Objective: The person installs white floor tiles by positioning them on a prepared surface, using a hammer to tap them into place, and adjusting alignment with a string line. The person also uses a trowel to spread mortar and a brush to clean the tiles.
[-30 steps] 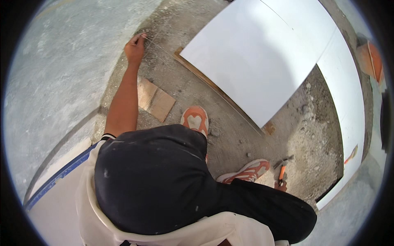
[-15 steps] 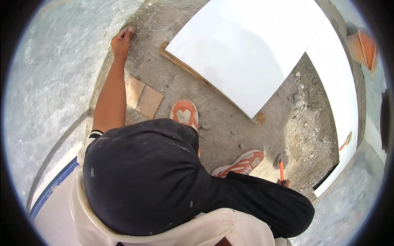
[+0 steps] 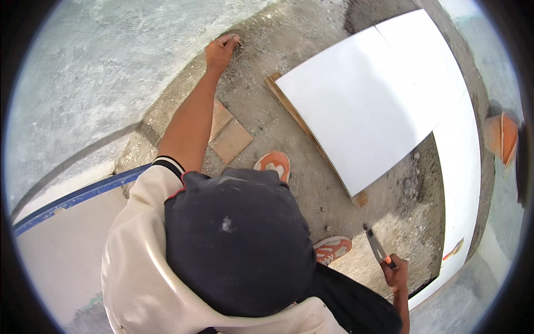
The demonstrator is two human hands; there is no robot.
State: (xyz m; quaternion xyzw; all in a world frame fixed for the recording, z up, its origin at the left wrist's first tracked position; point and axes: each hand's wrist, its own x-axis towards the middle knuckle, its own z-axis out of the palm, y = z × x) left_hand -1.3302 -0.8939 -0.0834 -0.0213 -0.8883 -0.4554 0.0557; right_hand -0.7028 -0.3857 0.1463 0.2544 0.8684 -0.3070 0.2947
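Note:
My left hand [image 3: 221, 53] is stretched out to the foot of the grey wall, its fingers pinched together. Something thin and pale seems to be between the fingertips, too small to name. Thin strands lie on the rough ground beside it. At the lower right, my right hand [image 3: 396, 271] is closed round the handle of a hammer [image 3: 379, 247] with orange and dark parts on its handle. The hammer's head end points up and left, above the ground. Between the hands lies a large white panel [image 3: 356, 106] with a wooden strip [image 3: 300, 119] along its near left edge.
A wooden board piece [image 3: 231, 142] lies on the ground by my left forearm. Long white panels [image 3: 461, 161] run along the right side, with a small brush-like thing [image 3: 455, 249] on them. An orange container [image 3: 500, 136] stands at far right. A blue-edged pale surface [image 3: 83, 197] is at left.
The view has shifted, so the panel and my left hand appear farther right. My right hand has come into fuller view, with the hammer turned up and left. My left hand stays pinched at the wall's foot.

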